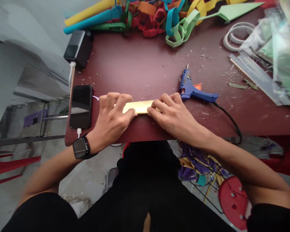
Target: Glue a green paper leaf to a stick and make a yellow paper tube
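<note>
A flat, folded strip of pale yellow paper (139, 107) lies near the front edge of the dark red table. My left hand (114, 111) grips its left end, thumb along the near edge and fingers over the top. At the other end my right hand (168, 109) pinches the strip in the same way, so both ends are hidden under my fingers. Just beyond my right hand rests a blue hot glue gun (189, 87) with an orange trigger, its nozzle pointing away from me.
A phone (81, 106) on a cable and a black power bank (78, 48) lie along the left edge. Colourful paper chains (157, 19) and rolled paper (94, 19) fill the back. At right are tape rolls (232, 38), glue sticks (256, 77) and plastic bags (280, 48).
</note>
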The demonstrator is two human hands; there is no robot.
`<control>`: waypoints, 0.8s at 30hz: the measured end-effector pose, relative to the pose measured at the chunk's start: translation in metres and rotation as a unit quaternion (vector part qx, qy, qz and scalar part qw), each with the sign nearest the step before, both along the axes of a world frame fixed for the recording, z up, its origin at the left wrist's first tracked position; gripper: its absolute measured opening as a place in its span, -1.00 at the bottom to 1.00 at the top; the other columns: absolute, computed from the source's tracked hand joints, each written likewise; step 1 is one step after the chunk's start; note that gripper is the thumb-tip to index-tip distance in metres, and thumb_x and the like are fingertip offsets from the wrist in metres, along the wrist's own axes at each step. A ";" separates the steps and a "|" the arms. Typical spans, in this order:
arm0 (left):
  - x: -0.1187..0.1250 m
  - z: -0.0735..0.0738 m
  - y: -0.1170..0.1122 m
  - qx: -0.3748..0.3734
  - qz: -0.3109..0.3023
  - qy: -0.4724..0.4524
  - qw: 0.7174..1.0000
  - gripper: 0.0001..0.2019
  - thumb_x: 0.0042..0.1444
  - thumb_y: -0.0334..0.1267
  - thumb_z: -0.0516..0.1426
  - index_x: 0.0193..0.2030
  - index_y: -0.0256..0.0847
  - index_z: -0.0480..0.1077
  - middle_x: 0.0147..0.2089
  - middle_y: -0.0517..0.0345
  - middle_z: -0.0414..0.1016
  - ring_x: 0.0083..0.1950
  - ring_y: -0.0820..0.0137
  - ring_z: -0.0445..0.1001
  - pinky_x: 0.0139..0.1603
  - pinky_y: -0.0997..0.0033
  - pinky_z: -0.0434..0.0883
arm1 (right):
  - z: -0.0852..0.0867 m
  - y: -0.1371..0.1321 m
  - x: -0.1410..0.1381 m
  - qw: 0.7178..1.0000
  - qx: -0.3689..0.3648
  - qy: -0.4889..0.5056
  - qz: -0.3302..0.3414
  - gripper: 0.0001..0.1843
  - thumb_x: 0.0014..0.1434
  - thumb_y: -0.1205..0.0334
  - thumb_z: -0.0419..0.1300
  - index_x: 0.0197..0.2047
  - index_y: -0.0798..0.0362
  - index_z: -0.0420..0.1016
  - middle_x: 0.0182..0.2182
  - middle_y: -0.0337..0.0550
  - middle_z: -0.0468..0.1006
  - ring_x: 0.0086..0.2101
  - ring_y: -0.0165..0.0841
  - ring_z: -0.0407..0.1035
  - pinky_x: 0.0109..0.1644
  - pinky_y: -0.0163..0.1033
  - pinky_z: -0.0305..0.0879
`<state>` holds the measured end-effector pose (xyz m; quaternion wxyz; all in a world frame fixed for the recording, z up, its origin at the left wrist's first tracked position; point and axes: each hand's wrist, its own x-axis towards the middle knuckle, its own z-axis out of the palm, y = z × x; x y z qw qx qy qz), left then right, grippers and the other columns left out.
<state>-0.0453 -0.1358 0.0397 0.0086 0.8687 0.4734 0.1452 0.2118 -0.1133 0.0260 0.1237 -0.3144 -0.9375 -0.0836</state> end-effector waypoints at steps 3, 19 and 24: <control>-0.002 0.001 0.002 -0.001 0.004 0.000 1.000 -0.85 0.48 -0.25 0.12 -0.08 -0.14 0.54 0.40 -0.07 0.41 0.39 -0.12 0.23 0.45 -0.34 0.16 | 0.000 0.006 -0.001 1.000 -0.008 0.001 -0.008 -0.78 0.54 0.40 0.12 -0.09 0.02 0.59 -0.12 0.06 0.63 -0.09 -0.04 0.34 -0.06 0.03 0.19; 0.001 -0.020 0.015 0.055 -0.052 0.086 0.993 -0.71 0.58 -0.21 0.12 0.23 -0.25 0.58 0.24 -0.16 0.62 0.34 -0.15 0.48 0.32 -0.20 0.27 | -0.001 0.024 -0.009 0.989 -0.114 -0.004 -0.090 -0.60 0.61 0.20 -0.05 0.23 -0.02 0.60 0.20 0.13 0.51 0.24 0.19 0.27 0.23 0.31 0.24; -0.002 -0.017 0.019 0.039 -0.062 0.072 0.995 -0.69 0.57 -0.17 0.12 0.22 -0.29 0.59 0.21 -0.19 0.66 0.32 -0.17 0.50 0.29 -0.21 0.33 | 0.000 0.027 -0.002 0.993 -0.110 -0.003 -0.050 -0.59 0.60 0.13 0.05 0.37 -0.06 0.54 0.19 0.14 0.52 0.25 0.21 0.26 0.24 0.31 0.20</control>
